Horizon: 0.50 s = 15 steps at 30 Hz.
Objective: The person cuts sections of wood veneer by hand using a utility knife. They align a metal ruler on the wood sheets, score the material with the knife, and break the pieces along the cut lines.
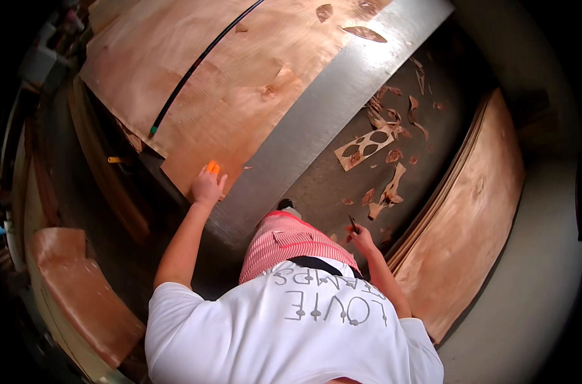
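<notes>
My left hand [206,187] rests on the near corner of a large reddish-brown wood veneer sheet [195,115]. Orange coverings sit on some of its fingertips, and the thumb stands apart from them. Off to the right and lower, my right hand [363,239] is closed around a short dark tool [354,224] that points up from the fingers; its kind is too small to make out. A black rod or hose [204,57] with a green end lies bent across the veneer. Torn, layered spots show on the sheet's surface.
A grey metal edge strip [304,121] borders the veneer on the right. Below, veneer scraps [393,128] and a piece with oval holes [364,148] litter the floor. A stack of veneer sheets [464,211] lies at right, a curved brown sheet [86,294] at lower left.
</notes>
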Available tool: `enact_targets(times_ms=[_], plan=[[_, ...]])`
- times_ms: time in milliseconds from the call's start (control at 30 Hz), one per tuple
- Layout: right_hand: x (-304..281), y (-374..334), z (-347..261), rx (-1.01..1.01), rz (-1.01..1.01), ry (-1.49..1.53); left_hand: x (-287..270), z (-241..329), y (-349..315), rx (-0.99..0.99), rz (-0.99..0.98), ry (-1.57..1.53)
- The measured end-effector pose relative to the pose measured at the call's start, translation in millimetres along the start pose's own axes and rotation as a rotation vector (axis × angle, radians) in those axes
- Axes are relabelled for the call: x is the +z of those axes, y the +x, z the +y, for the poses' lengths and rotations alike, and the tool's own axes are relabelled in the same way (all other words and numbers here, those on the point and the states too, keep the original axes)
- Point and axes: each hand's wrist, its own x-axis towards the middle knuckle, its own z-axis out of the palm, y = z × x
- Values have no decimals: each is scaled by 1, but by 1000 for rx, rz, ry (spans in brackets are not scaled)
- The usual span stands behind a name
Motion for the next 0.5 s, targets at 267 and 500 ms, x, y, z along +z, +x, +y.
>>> enact_targets(times_ms=[267,500], plan=[[19,107,-214,-172,-182,-202,-1,26,40,32,342,126],[96,204,-338,-257,-485,-89,5,21,52,-27,491,-91]])
